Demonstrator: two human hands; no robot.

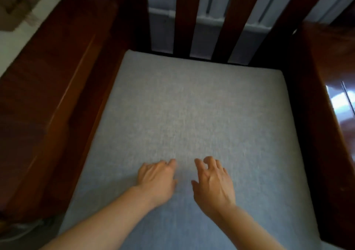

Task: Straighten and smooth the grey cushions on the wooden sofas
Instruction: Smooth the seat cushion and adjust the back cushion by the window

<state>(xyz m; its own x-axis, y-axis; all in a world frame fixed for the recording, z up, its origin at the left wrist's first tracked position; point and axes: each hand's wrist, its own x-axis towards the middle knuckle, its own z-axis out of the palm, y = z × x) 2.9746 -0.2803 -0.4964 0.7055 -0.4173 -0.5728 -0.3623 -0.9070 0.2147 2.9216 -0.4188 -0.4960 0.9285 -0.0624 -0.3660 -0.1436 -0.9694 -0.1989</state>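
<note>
Head view, looking down: I see a grey cushion [192, 115] lying flat in the seat of a dark wooden sofa [57, 96], between the left armrest and the glossy right armrest [330, 99], its far edge just short of the upright back slats [184, 19]. Both hands sit on the near half of the cushion, close together but apart. Left hand [155, 180]: palm down on the fabric, fingers bent at the knuckles, nothing gripped. Right hand [213, 184]: palm down, fingers spread and loosely curled, tips on or just above the fabric, I cannot tell which; it holds nothing. Cushion surface looks smooth, no folds visible. Frame slightly blurred. Pale wall panelling [209, 24] shows through the slats
</note>
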